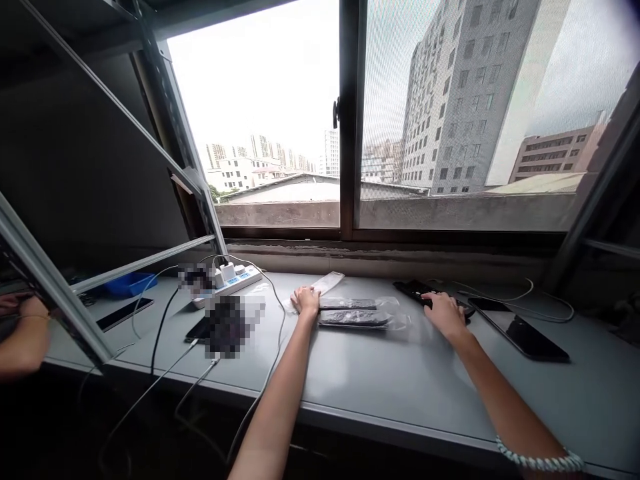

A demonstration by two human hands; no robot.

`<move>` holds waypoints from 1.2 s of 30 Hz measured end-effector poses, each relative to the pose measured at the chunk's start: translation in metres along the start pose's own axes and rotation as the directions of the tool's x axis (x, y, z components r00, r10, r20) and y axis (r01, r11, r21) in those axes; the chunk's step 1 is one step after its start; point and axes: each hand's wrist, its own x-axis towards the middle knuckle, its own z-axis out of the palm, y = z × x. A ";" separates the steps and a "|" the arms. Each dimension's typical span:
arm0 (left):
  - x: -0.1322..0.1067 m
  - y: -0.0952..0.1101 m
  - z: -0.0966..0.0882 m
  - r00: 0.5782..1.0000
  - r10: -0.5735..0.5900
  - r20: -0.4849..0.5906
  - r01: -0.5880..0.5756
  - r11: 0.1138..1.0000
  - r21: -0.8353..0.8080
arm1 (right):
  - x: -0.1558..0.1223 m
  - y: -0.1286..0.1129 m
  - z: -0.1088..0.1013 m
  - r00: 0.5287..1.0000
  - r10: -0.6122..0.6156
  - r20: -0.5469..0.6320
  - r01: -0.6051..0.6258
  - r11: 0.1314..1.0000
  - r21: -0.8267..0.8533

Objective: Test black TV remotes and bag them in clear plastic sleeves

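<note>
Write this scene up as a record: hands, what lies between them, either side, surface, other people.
Left hand: at the left end of the clear packets
Right hand: on a black item, grip unclear
Between hands: clear packets with dark contents
Right side: dark-screened device, lying flat
Left side: power strip with plugs in it
Surface: grey tabletop
Other people: forearm at the left edge
</note>
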 end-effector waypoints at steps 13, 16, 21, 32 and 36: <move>0.004 0.002 -0.003 0.999 0.042 0.006 -0.041 0.997 -0.067 | -0.001 -0.006 -0.008 0.996 0.043 0.084 -0.039 0.998 -0.052; 0.002 0.004 -0.003 0.997 0.071 -0.032 -0.074 0.992 -0.102 | -0.001 -0.007 -0.009 0.995 0.053 0.084 -0.049 0.998 -0.050; -0.005 0.019 -0.016 0.957 0.166 -0.239 -0.207 0.966 -0.157 | -0.001 -0.007 -0.011 0.995 0.073 0.065 -0.071 0.996 -0.045; -0.043 0.057 -0.024 0.738 0.656 -0.156 -0.674 0.728 -0.125 | 0.000 -0.006 -0.010 0.997 0.068 0.021 -0.067 0.998 -0.010; -0.046 0.057 -0.020 0.621 0.784 0.000 -0.781 0.619 -0.080 | 0.000 -0.006 -0.006 0.997 0.072 0.012 -0.072 0.997 0.009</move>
